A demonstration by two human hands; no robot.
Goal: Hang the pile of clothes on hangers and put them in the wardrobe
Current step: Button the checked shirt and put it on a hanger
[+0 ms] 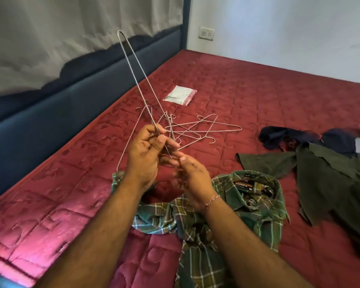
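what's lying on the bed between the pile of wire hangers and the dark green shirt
Nothing: in the head view, only bare red mattress shows between the loose hangers and the dark green shirt.

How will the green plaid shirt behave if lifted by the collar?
Probably floppy: the green plaid shirt lies crumpled in soft folds on the red mattress. Likely light, being thin woven cloth. Its sleeves and hem would likely trail and may drag against the olive garment close beside it.
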